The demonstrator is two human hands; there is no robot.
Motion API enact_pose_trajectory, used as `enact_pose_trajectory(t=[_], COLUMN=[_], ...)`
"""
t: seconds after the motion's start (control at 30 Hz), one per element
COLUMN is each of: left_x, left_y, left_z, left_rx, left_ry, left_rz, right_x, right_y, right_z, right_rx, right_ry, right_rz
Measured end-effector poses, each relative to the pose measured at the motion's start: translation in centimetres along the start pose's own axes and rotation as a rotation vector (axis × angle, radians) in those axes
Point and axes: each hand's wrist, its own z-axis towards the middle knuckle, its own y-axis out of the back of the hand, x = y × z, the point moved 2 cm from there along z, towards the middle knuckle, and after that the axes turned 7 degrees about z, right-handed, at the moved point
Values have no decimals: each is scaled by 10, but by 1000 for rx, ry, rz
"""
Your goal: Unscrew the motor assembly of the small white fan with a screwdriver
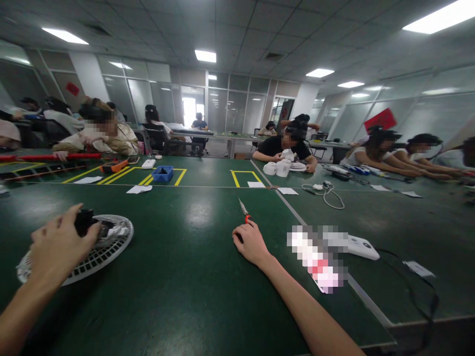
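Note:
On the left of the green table, my left hand (61, 242) is closed around a black part (84, 221), which looks like a small motor. It sits on the back of a round white fan grille (124, 235). My right hand (252, 243) rests on the tabletop near the middle, with its fingers curled round the red handle of a screwdriver (243, 207). The thin metal tip points away from me. Most of the handle is hidden inside that hand.
A blue bin (162, 173) holds dark pieces. Paper slips (139, 189) lie near yellow tape marks. To the right are a blurred-out phone-like object (315, 262), a white device (361, 247) with a black cord, and a white cable (332, 198). Across the table, a person (284, 146) handles white parts.

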Motion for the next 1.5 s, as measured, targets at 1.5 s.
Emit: enact_pose_trajectory(t=[1.5], left_x=[-224], left_y=[-28], left_z=[-96], left_rx=[-84], left_ry=[-506], left_rz=[-521], right_x=[-14], right_y=[7], right_z=[-2], right_rx=[-344], right_ry=[-58], right_rz=[166])
